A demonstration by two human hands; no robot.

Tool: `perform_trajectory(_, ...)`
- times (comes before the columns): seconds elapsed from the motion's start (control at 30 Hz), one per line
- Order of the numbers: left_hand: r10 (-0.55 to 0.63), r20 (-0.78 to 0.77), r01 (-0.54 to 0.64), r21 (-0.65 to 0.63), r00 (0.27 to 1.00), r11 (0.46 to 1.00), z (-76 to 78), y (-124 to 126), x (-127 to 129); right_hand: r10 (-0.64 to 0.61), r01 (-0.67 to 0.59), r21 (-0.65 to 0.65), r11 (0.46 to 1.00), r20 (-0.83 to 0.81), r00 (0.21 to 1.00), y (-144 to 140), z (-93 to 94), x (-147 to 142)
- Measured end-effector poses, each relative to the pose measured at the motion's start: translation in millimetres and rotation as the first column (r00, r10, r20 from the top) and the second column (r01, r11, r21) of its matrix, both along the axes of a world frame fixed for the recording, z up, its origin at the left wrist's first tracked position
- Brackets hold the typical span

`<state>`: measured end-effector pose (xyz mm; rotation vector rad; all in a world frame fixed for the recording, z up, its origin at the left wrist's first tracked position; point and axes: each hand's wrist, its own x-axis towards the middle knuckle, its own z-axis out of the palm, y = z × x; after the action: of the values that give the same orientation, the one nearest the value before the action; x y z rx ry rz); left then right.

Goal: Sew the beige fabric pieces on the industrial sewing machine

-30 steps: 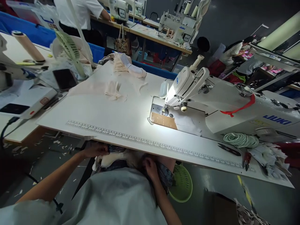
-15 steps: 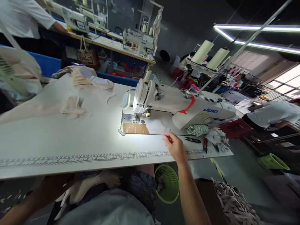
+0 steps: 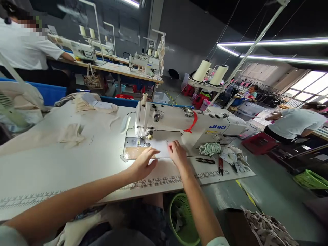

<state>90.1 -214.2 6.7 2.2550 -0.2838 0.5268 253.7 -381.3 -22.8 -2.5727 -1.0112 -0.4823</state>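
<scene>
- A white sewing machine (image 3: 184,124) stands on a wide white table (image 3: 64,164). Its long body runs left to right, with the needle end at the left and the handwheel end at the right.
- A small piece of pale cloth (image 3: 160,148) lies flat on the machine bed, just right of the needle, under a bright lamp glow. Its outline is hard to make out against the white surface, so which way its long side runs cannot be told.
- The left hand (image 3: 142,164) rests palm down at the near edge of the machine bed, fingers together and stretched toward the cloth.
- The right hand (image 3: 178,153) lies on the right part of the cloth, fingers bent and pressing down; whether they pinch it cannot be told.
- A printed ruler strip (image 3: 164,180) runs left to right along the near edge of the table.
- Right of the hands lie a coil of pale green cord (image 3: 209,149), black thread snips (image 3: 205,160) and a red-handled tool (image 3: 220,166).
- Folded pale cloth pieces (image 3: 70,135) sit on the left of the table.
- A green basket (image 3: 180,218) stands on the floor under the near table edge.
- Other people work at far tables.
</scene>
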Motion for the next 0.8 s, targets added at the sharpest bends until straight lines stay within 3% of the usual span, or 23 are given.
perform_trajectory(0.07,0.114,0.104,-0.118,0.035,0.988,0.992,-20.1,-9,42,0.043,-0.044,0.03,0.999,0.038,0.998,-5,2.0,2)
perform_trajectory(0.13,0.227,0.104,-0.235,0.064,0.968,0.97,-31.1,-15,74,0.107,-0.115,0.078,0.99,0.097,0.989,-9,3.4,4)
perform_trajectory(0.2,0.321,0.045,-0.324,0.094,0.946,0.941,-31.6,-18,95,0.145,-0.162,0.114,0.98,0.141,0.979,-11,3.5,4)
perform_trajectory(0.3,0.372,-0.001,-0.367,0.155,0.928,0.917,-22.7,-18,104,0.12,-0.128,0.071,0.989,0.113,0.986,-12,2.2,3)
perform_trajectory(0.43,0.33,0.022,-0.326,0.239,0.944,0.915,-16.1,-13,81,0.098,-0.095,-0.054,0.994,0.047,0.994,-11,2.4,-1)
perform_trajectory(0.6,0.33,-0.215,-0.285,0.218,0.919,0.934,-15.2,21,28,0.061,-0.058,-0.07,0.996,0.042,0.997,-9,2.9,-5)
perform_trajectory(0.7,0.435,-0.278,-0.353,0.301,0.857,0.886,-7.4,60,-1,0.067,-0.062,-0.077,0.995,0.066,0.996,-7,0.8,-5)
perform_trajectory(0.8,0.572,-0.34,-0.426,0.417,0.746,0.803,3.9,94,-21,0.085,-0.076,-0.08,0.994,0.111,0.99,-5,-2.2,-4)
